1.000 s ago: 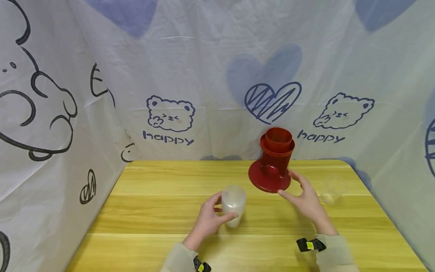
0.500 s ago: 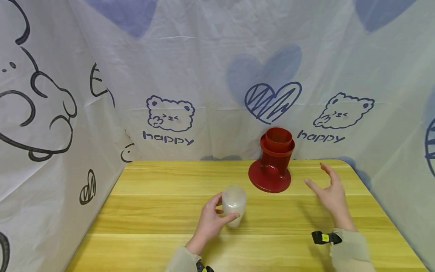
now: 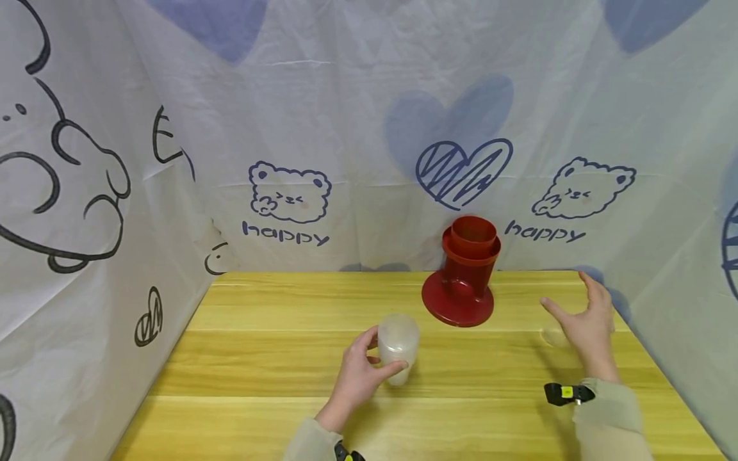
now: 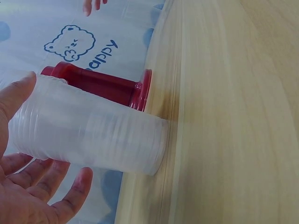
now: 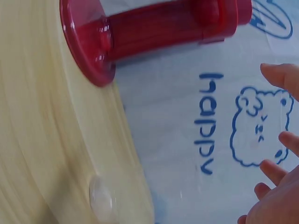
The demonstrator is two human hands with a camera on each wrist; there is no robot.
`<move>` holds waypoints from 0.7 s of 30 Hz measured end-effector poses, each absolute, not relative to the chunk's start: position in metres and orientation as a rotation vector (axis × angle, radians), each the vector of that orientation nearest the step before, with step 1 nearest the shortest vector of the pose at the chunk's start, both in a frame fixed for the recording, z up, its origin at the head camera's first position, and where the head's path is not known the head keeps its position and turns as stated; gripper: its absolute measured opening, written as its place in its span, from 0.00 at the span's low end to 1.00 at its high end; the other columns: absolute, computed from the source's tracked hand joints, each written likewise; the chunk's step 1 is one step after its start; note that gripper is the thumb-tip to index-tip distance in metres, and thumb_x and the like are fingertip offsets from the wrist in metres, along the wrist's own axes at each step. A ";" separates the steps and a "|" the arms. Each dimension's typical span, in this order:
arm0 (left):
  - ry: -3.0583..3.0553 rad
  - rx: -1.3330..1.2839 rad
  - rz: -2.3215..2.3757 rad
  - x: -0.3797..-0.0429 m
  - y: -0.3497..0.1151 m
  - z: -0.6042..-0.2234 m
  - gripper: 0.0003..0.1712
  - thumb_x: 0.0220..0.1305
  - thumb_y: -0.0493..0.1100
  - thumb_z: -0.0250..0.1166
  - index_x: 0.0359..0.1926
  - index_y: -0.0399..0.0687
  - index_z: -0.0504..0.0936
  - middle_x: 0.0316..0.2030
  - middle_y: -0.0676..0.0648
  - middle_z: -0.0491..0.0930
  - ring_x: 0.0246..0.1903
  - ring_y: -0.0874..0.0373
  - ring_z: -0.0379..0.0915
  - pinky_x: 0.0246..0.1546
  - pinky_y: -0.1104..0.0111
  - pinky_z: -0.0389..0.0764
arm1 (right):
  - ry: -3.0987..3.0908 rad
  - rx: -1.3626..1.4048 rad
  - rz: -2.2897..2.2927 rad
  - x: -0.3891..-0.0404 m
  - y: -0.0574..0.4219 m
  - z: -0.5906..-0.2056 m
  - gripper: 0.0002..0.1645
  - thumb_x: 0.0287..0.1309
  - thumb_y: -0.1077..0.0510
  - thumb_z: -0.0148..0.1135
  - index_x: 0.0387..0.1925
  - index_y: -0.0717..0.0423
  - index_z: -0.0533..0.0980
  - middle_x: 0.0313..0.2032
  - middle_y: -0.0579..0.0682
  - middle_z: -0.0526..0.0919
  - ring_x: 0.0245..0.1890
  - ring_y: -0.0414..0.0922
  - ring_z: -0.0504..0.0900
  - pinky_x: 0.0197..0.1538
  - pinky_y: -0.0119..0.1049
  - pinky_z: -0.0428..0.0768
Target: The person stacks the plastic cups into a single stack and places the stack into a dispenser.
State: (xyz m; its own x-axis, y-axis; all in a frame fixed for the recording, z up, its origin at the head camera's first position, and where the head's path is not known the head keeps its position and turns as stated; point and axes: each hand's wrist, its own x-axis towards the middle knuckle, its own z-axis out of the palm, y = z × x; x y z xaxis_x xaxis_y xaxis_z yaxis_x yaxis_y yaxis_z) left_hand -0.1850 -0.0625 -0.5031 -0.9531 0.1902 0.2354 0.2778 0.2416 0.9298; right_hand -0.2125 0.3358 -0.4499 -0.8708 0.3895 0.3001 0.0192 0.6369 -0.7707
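Observation:
A stack of translucent plastic cups (image 3: 398, 339) stands upright on the table, left of the red holder. My left hand (image 3: 359, 378) grips it, thumb on one side and fingers on the other; the left wrist view shows the nested rims of the cup stack (image 4: 93, 121) beside the thumb. My right hand (image 3: 589, 326) hovers over the table's right side, thumb and fingers spread, holding nothing. Beneath it, a clear plastic cup (image 3: 555, 336) is mostly hidden by the hand; part of this clear cup (image 5: 102, 199) shows in the right wrist view.
A red holder (image 3: 468, 275) with a round base and an upright tube stands near the back edge of the wooden table (image 3: 259, 358). A printed white cloth (image 3: 357, 128) hangs behind the table and along its sides.
My right hand has moved away from the red holder, rightward to above the clear cup. My left hand stays on the cup stack, almost unmoved.

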 end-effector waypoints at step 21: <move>-2.411 -0.442 -1.857 -0.185 -0.063 -0.504 0.41 0.49 0.49 0.79 0.62 0.43 0.74 0.52 0.46 0.78 0.50 0.49 0.75 0.42 0.50 0.82 | -2.482 -0.598 1.407 -0.220 0.366 -0.472 0.66 0.58 0.38 0.66 0.77 0.57 0.32 0.74 0.68 0.32 0.72 0.68 0.37 0.68 0.66 0.48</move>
